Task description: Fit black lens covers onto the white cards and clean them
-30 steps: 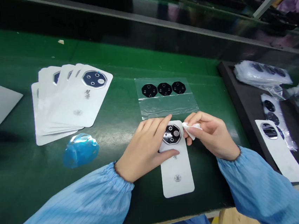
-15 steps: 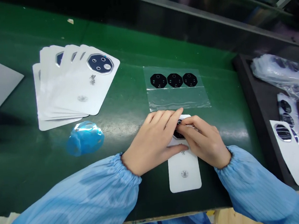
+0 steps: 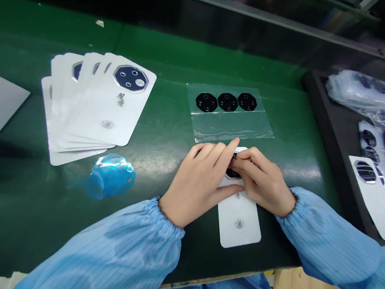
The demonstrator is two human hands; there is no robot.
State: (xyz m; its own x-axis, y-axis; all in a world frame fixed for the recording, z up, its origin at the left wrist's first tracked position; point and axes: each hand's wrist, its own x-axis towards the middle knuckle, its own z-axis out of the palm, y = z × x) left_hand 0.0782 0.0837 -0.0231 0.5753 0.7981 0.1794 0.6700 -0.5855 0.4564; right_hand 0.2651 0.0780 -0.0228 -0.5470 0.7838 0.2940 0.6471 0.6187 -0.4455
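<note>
A white phone back panel (image 3: 239, 222) lies on the table in front of me, its dark camera plate (image 3: 231, 173) partly covered by my fingers. My left hand (image 3: 204, 179) rests across the panel's upper left, open, with fingers stretched out and the thumb lying on the white face below the plate. From the right, my right hand (image 3: 262, 178) reaches in with thumb and forefinger pinched together at the camera plate. Whatever sits between those fingertips is hidden.
A fanned stack of white panels (image 3: 84, 114) lies at left, near a blue film piece (image 3: 111, 176). Ahead is a clear sheet (image 3: 231, 125) with three black camera plates (image 3: 227, 102). At right, a dark tray (image 3: 336, 149) holds plastic bags (image 3: 364, 87) and a white panel (image 3: 378, 204).
The view has shifted slightly. My right fingertips have moved a little at the camera plate, while the left hand stays in place on the panel.
</note>
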